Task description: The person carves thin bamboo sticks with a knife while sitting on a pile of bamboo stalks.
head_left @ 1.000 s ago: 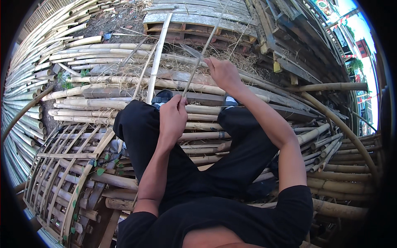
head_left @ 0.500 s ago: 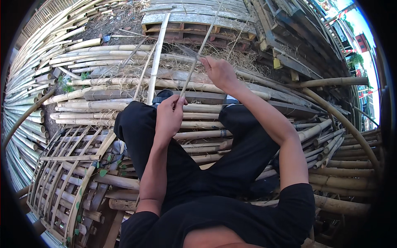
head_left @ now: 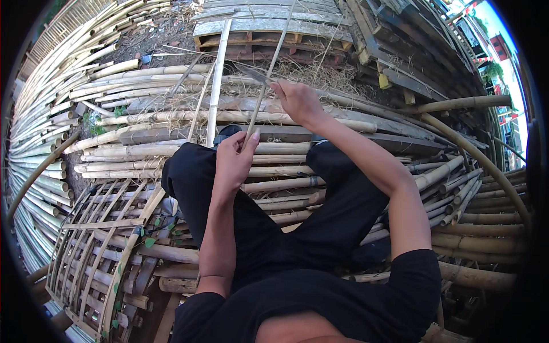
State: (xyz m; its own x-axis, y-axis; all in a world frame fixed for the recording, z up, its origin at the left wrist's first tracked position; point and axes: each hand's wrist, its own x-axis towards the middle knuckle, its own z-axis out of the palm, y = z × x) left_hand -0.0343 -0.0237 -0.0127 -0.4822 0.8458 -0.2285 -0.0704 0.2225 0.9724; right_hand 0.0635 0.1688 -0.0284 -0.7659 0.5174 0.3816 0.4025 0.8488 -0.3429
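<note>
A long, thin bamboo strip (head_left: 277,52) slants up and away from me, its near end pinched in my closed left hand (head_left: 234,159) above my left knee. My right hand (head_left: 299,103) is closed around a knife, whose grip is hidden by the fingers. The knife's grey blade (head_left: 251,73) points left and lies across the strip, farther out than my left hand. Left of the strip, a wider pale bamboo slat (head_left: 218,80) leans up from beside my left foot.
Stacked bamboo poles (head_left: 171,121) run crosswise under and before my legs. Wooden pallets (head_left: 269,27) stand ahead, with more timber (head_left: 394,51) piled at right. A woven bamboo lattice (head_left: 94,240) lies at left. A curved bamboo pole (head_left: 483,154) arches at right.
The far end of the strip has swung slightly left. My right hand and the knife have shifted a little left with it. My left hand keeps its pinch.
</note>
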